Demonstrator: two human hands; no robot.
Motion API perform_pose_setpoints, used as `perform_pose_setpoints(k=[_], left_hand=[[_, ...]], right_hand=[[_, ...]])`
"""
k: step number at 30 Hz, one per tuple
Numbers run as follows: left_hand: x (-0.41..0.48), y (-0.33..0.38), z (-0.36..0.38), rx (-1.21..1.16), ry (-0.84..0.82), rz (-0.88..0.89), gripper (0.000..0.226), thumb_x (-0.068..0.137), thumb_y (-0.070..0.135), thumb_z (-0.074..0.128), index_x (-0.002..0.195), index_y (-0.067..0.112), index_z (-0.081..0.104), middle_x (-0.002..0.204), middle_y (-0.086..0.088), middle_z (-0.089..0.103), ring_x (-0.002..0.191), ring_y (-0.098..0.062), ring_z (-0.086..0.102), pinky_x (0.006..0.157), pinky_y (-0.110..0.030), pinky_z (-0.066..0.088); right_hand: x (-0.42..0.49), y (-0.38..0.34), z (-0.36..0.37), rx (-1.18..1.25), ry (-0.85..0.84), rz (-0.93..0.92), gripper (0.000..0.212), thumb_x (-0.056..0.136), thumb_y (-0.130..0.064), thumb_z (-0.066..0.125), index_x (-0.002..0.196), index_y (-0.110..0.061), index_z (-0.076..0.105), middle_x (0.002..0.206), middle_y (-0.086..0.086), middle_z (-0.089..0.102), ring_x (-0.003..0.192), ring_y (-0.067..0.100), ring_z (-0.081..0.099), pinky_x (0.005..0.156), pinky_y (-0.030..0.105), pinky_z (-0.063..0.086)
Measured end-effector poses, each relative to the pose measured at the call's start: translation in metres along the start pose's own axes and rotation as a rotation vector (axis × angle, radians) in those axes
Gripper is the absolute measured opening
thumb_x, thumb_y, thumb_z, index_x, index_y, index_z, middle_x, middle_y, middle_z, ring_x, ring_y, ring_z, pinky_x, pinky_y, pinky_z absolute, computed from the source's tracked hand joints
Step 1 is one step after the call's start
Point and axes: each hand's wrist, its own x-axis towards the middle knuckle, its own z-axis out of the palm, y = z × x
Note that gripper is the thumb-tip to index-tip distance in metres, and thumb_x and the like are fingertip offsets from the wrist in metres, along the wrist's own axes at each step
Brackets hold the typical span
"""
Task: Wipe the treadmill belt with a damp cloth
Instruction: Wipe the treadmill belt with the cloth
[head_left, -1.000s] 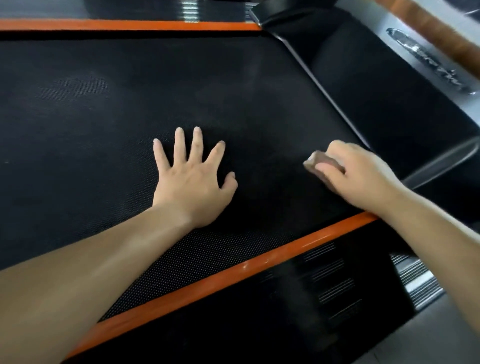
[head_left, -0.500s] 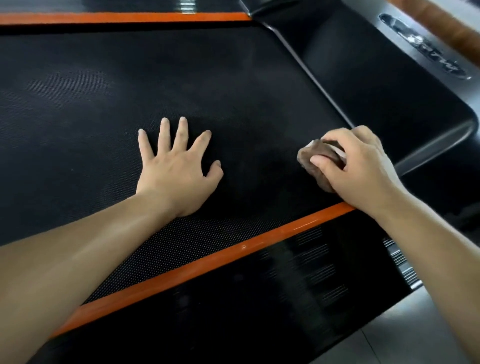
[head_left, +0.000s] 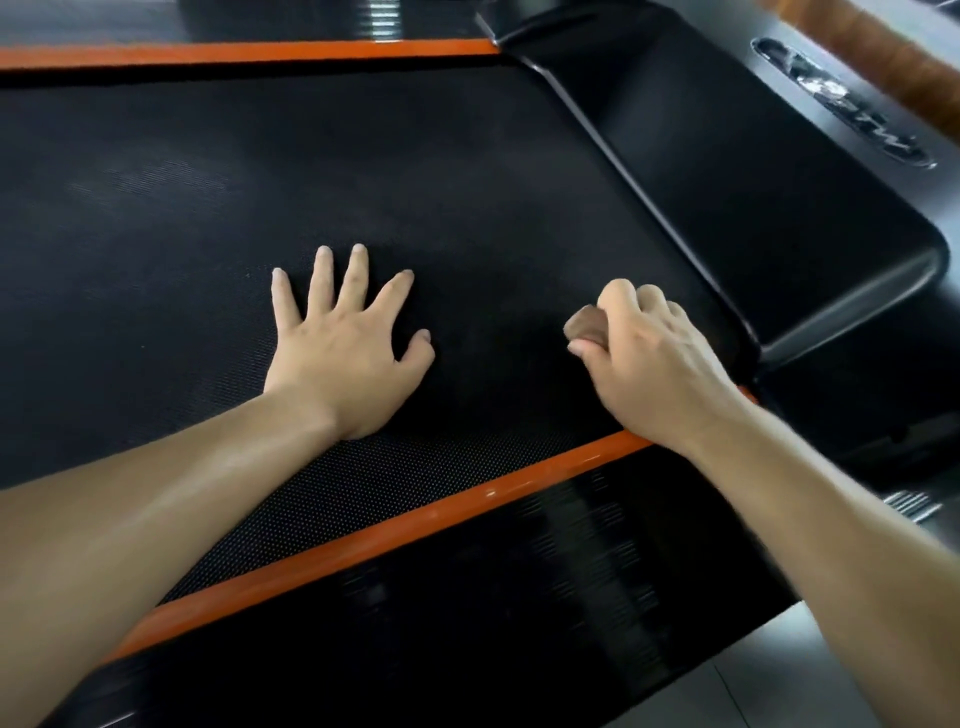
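Note:
The black textured treadmill belt fills the middle of the head view. My left hand lies flat on it with fingers spread and straight. To its right, my right hand grips a small balled-up brown cloth, which peeks out at the fingertips and presses against the belt near its right end. Most of the cloth is hidden under my fingers.
An orange side strip borders the belt on my near side, another orange strip on the far side. A glossy black side rail lies below the near strip. The black motor hood rises at the right, grey floor at bottom right.
My right hand with the cloth has slid a little leftward along the belt, away from the hood edge. My left hand has stayed flat in about the same spot.

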Motion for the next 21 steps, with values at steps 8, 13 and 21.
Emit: perform_pose_setpoints(k=[8, 13, 21], left_hand=[[-0.001, 0.002, -0.002, -0.006, -0.009, -0.003, 0.067, 0.098, 0.063, 0.022, 0.159, 0.036, 0.015, 0.171, -0.009, 0.0, 0.156, -0.033, -0.011, 0.122, -0.062, -0.008], [0.0, 0.005, -0.003, 0.002, -0.01, -0.011, 0.068, 0.098, 0.063, 0.02, 0.159, 0.036, 0.014, 0.171, -0.009, -0.001, 0.156, -0.034, -0.012, 0.122, -0.062, -0.008], [-0.001, 0.002, 0.002, 0.008, 0.012, 0.014, 0.072, 0.094, 0.063, 0.015, 0.159, 0.031, 0.015, 0.17, -0.014, 0.0, 0.155, -0.039, -0.01, 0.12, -0.067, -0.006]], right_hand=[[0.029, 0.009, -0.012, 0.039, 0.005, 0.061, 0.038, 0.097, -0.048, 0.051, 0.116, -0.015, 0.045, 0.121, 0.014, 0.059, 0.111, 0.038, 0.056, 0.093, 0.049, 0.048], [0.038, 0.011, -0.003, -0.005, 0.007, -0.072, 0.036, 0.098, -0.045, 0.045, 0.119, -0.016, 0.045, 0.123, 0.012, 0.057, 0.116, 0.035, 0.052, 0.096, 0.048, 0.045], [0.072, -0.034, 0.016, -0.001, 0.123, -0.137, 0.03, 0.095, -0.044, 0.053, 0.116, -0.024, 0.046, 0.113, 0.007, 0.062, 0.103, 0.032, 0.058, 0.085, 0.043, 0.05]])
